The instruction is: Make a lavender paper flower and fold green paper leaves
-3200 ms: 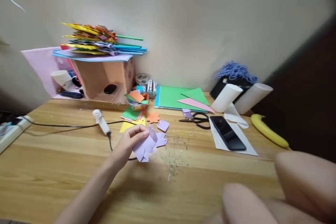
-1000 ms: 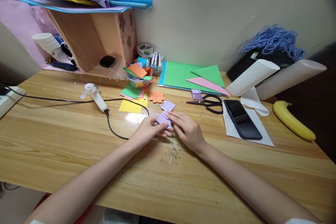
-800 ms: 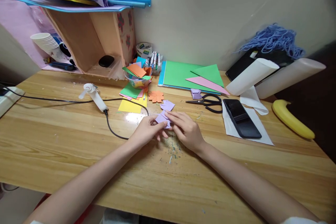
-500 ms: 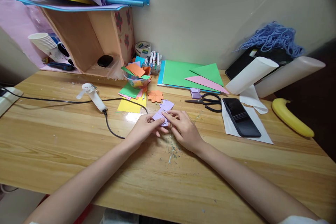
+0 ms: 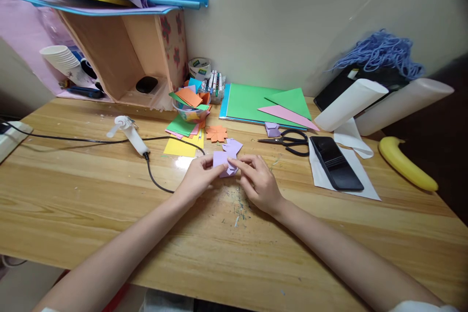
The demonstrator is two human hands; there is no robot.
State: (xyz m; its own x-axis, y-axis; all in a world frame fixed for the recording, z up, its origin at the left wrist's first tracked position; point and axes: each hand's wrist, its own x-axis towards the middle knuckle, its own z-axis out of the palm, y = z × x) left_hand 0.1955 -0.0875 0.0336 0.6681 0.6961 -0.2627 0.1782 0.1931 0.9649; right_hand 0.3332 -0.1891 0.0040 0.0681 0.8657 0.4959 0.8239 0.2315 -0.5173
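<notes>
Purple folded paper (image 5: pixel 220 160) is held between my two hands, just above the wooden table. My left hand (image 5: pixel 199 173) pinches its left side, thumb on top. At its right side my right hand (image 5: pixel 259 180) grips the paper with thumb and index finger, the other fingers curled. Small folds show near the right fingertips, partly covered by them. Just beyond lies another purple paper piece (image 5: pixel 233 146), close to or touching the held one; I cannot tell which. An orange paper flower (image 5: pixel 216 133) lies a little farther off to the left.
Scissors (image 5: pixel 288 142), a folded purple piece (image 5: pixel 272 129) and a phone (image 5: pixel 336 163) lie to the right, with a banana (image 5: pixel 407 164) beyond. At left stands a corded white glue gun (image 5: pixel 131 136). Behind are paper squares (image 5: pixel 181 146), a bowl of scraps (image 5: pixel 190 114) and green sheets (image 5: pixel 248 102).
The purple paper in my hands has turned, so a squarer flat part faces up at its left. My right fingers have shifted slightly; the other things have stayed put.
</notes>
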